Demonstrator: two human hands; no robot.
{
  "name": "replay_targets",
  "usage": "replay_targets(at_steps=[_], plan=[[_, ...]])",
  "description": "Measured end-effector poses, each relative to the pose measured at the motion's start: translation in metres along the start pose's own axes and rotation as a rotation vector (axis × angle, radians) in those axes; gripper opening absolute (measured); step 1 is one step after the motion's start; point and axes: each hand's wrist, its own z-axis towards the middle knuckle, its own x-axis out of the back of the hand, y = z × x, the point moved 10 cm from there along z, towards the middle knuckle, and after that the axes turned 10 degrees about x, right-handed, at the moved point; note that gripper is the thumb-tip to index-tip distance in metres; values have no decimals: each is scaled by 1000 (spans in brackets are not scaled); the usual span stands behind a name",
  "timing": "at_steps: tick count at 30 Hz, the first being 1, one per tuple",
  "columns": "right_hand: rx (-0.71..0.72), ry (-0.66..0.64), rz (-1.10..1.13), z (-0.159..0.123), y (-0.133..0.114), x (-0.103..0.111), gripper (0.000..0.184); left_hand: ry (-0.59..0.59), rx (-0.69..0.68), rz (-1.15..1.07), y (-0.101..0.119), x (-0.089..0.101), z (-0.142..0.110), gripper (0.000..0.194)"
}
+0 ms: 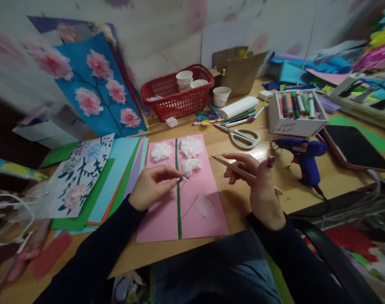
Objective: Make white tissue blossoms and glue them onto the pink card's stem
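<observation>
A pink sheet (198, 230) lies before me, with a green stem (178, 211) down its middle and thin drawn branches. White tissue-paper flowers (192, 147) sit on its upper part, and a flat piece of white tissue paper (204, 207) rests lower right. Above the sheet's middle, my left hand (156, 183) pinches a small white scrap that looks like tissue paper (182, 179), just below the lowest flower. To the right of the sheet, my right hand (258, 185) holds a pencil (233, 168), its point toward the flowers.
Scissors (244, 138) lie behind my right hand. A blue glue gun (306, 156), a phone (357, 145) and a box of markers (298, 120) are at right. A red basket (176, 103) stands at the back. Coloured sheets (116, 177) and a blue flower picture (81, 80) are at left.
</observation>
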Motion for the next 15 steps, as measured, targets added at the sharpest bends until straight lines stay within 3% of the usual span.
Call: replay_targets(at_steps=[3,7,12,15], plan=[[55,-27,-84,24,-8,0,71,-31,-43,241,11,-21,1,12],[139,-1,-146,45,-13,-8,70,24,-156,397,26,-39,11,18],[177,-67,-197,53,7,-28,68,88,-154,445,32,-30,33,16],[139,-66,-167,55,20,-31,66,30,-162,462,41,-27,40,14]])
